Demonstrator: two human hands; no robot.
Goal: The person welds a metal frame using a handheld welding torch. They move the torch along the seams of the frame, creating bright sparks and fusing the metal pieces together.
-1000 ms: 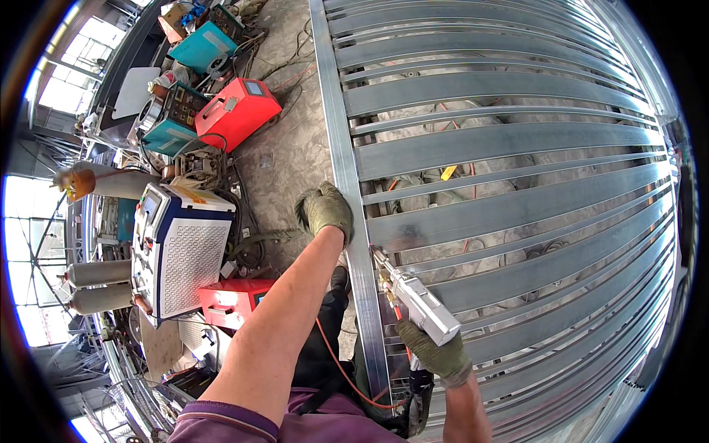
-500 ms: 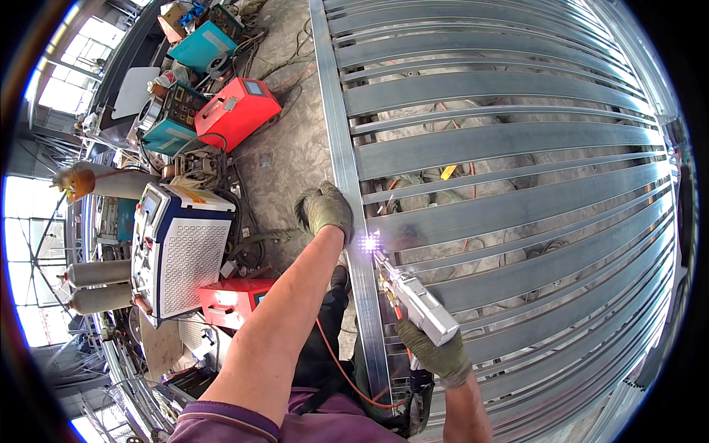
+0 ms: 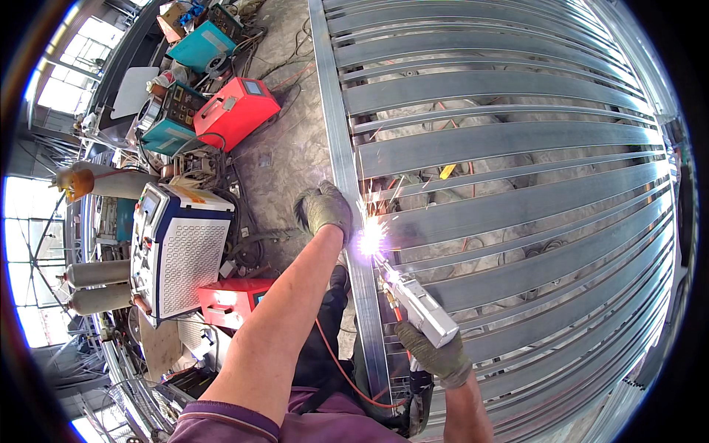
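My right hand (image 3: 437, 353), in an olive work glove, is wrapped round the handle of a silver handheld welding gun (image 3: 427, 314). The gun's nozzle points up and left at the long side rail (image 3: 337, 148) of a metal frame. A bright violet-white glare with flying sparks (image 3: 371, 240) hides the spot where a wide flat bar (image 3: 473, 213) meets that rail. My left hand (image 3: 325, 209), gloved too, rests against the rail's outer side, just left of the glare. Its fingers are curled; what they hold, if anything, is hidden.
On the left stand a white and blue machine cabinet (image 3: 188, 251), a red box-shaped machine (image 3: 238, 112), a smaller red unit (image 3: 229, 301) and teal machines (image 3: 203, 46). Gas cylinders (image 3: 100, 275) lie beyond the cabinet. An orange hose (image 3: 332, 354) runs past my legs; cables cover the floor.
The glare at the nozzle has grown larger and now throws orange sparks upward and to the right. The gun has shifted very slightly down the rail. My left hand has stayed in place.
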